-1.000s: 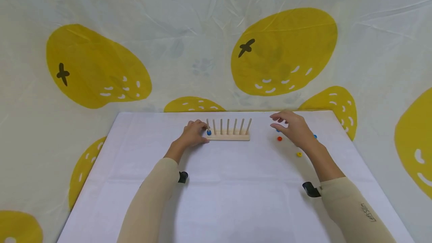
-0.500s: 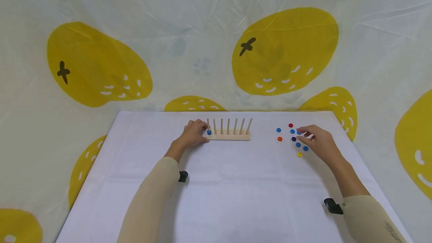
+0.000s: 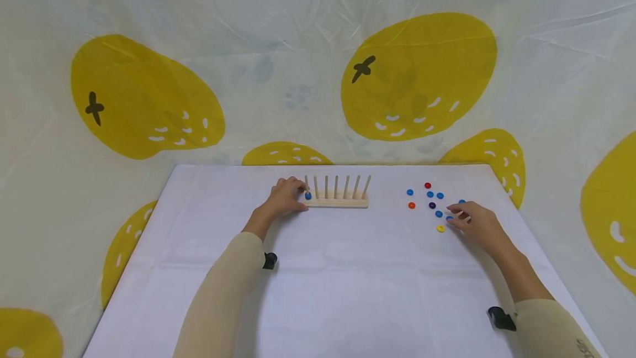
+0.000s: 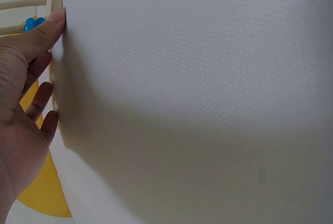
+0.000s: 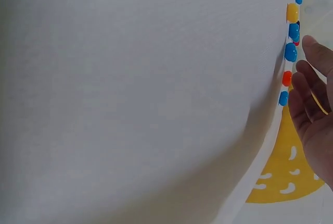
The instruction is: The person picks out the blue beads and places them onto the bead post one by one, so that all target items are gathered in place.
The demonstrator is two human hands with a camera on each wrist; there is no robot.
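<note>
A wooden peg rack (image 3: 335, 202) with a row of upright pegs stands near the back of the table. My left hand (image 3: 285, 196) grips its left end, with the thumb on the front edge and the fingers behind. Blue, perhaps more than one bead (image 3: 308, 196), sits low on the leftmost peg. My right hand (image 3: 478, 227) hovers at the right side of the loose beads, thumb and fingers apart, holding nothing. A blue bead (image 3: 449, 218) lies right by its fingertips, partly covered. In the right wrist view the same hand (image 5: 315, 99) is beside the row of beads.
Several beads lie scattered right of the rack: a yellow bead (image 3: 440, 228), a dark bead (image 3: 432, 205), a red bead (image 3: 428, 185), an orange-red bead (image 3: 411, 205) and more blue ones. A white cloth covers the table (image 3: 348, 280); a patterned curtain (image 3: 298, 70) hangs behind.
My right hand has moved right and toward me, from the left side of the beads to their right, uncovering several. My left hand stays on the rack.
</note>
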